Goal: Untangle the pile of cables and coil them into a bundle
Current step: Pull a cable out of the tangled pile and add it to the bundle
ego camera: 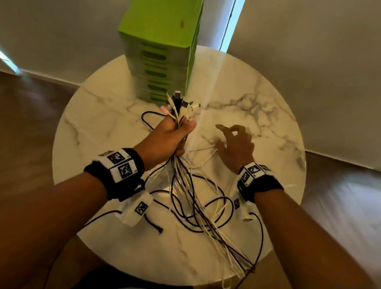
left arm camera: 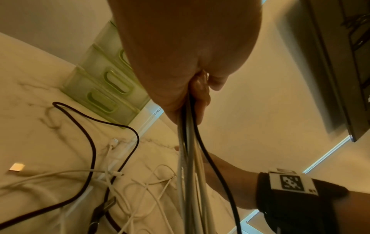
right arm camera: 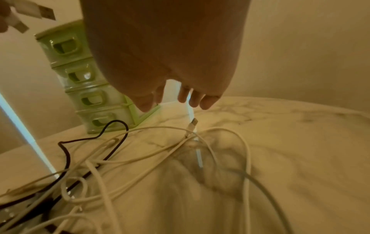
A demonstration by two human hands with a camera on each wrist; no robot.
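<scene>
Left hand (ego camera: 170, 139) grips a fistful of cables (ego camera: 180, 179), plug ends poking above the fist; right hand (ego camera: 235, 148) hovers beside it, fingers loose, holding nothing, over the table (ego camera: 273, 121).

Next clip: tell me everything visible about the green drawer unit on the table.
The green drawer unit is a tall, narrow tower of stacked drawers in what looks like translucent light-green plastic, each front with a slot-shaped pull, under a flat solid green top. It stands upright at the far edge of the round marble table, beside the wall. All visible drawers look closed. Neither hand touches it; a black cable loop lies near its base.
</scene>
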